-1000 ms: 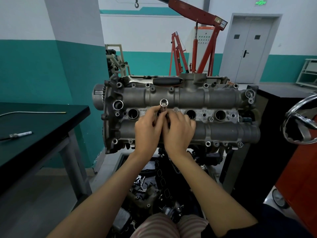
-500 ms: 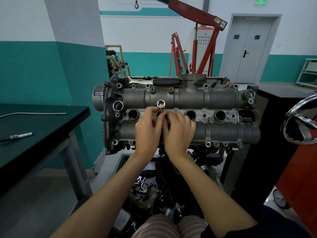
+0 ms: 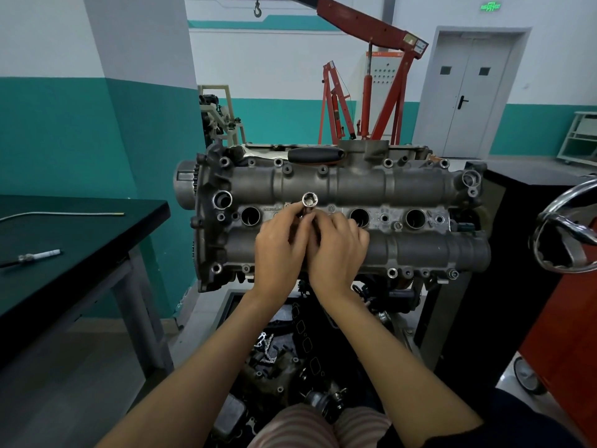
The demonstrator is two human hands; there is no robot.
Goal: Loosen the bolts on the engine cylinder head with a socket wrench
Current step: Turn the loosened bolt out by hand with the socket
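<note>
The grey engine cylinder head point(image 3: 420, 185) stands on a stand in front of me, with round plug holes along its middle row. A shiny long socket point(image 3: 309, 201) sticks up out of the second hole, its open end facing me. My left hand point(image 3: 279, 250) pinches the socket's shaft just below the top. My right hand point(image 3: 337, 250) presses against it from the right, fingers curled on the same socket. A ratchet wrench with a black handle point(image 3: 315, 154) lies along the head's far edge, untouched.
A dark table point(image 3: 74, 253) at left carries a spark plug point(image 3: 38, 256) and a thin metal rod point(image 3: 64, 214). A chrome handwheel point(image 3: 568, 227) juts in at right above an orange cabinet. A red engine hoist point(image 3: 371, 101) stands behind. Loose engine parts lie below.
The socket's top has shifted slightly left between my fingers and my hands stay closed around it. Nothing else moved.
</note>
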